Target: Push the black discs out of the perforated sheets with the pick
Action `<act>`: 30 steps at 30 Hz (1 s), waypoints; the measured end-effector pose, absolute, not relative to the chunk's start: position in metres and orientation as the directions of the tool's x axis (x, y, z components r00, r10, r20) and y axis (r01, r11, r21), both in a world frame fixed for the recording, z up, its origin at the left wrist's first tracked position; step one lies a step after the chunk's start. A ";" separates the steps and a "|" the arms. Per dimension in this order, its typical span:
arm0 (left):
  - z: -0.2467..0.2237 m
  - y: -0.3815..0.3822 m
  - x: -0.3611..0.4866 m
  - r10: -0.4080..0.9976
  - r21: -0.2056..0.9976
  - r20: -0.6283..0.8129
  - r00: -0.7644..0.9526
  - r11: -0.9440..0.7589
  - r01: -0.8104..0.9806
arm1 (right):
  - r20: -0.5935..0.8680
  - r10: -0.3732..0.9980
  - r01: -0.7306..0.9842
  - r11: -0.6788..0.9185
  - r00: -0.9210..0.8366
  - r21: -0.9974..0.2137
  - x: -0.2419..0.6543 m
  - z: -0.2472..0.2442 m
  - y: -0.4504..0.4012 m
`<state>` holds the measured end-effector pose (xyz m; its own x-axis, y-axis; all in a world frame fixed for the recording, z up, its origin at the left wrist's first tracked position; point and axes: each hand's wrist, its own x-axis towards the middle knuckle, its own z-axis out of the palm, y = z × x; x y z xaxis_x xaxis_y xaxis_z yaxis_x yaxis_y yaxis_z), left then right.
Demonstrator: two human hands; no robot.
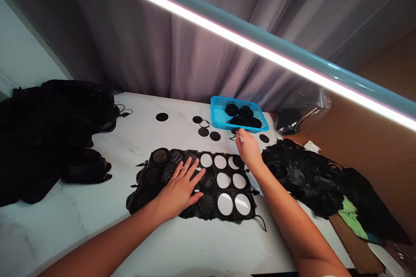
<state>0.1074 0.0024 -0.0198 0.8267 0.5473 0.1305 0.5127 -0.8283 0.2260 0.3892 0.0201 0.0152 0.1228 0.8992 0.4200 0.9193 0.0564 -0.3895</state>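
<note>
My left hand [182, 186] lies flat with fingers spread on a black panel [212, 190] of round openings in rows. Several openings on the panel's right side show white discs [225, 204], while those to the left look dark. One white disc [234, 162] at the upper right is partly covered by black. Beyond the panel's top right corner, my right hand [247, 143] is closed in a pinch in front of the blue basket. A small pale bit shows at its fingers, too small to name. A dark disc [234, 130] lies right by the fingertips.
A blue basket [224, 126] holding black coils [246, 114] stands at the back. Loose black discs [215, 136] lie before it. Black material is heaped at left [58, 134] and right [302, 175]. A lit tube lamp [260, 47] crosses above the white table [136, 134].
</note>
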 end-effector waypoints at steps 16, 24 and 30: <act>-0.014 -0.034 0.086 0.438 0.205 0.091 0.895 -0.887 0.413 | 0.060 0.924 0.510 0.262 -0.377 -0.819 0.329 0.013 -0.050; -0.010 -0.033 0.086 0.429 0.222 0.094 0.899 -0.889 0.401 | 0.072 0.902 0.508 0.304 -0.426 -0.806 0.331 0.012 -0.047; -0.015 -0.034 0.085 0.432 0.232 0.106 0.896 -0.887 0.400 | 0.101 0.886 0.574 0.376 -0.452 -0.728 0.325 0.013 -0.053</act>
<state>0.0853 -0.0342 -0.0148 0.8957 0.4318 0.1060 0.4000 -0.8867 0.2319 0.3245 -0.0533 0.0126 -0.4520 0.8863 0.1010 0.5738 0.3756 -0.7278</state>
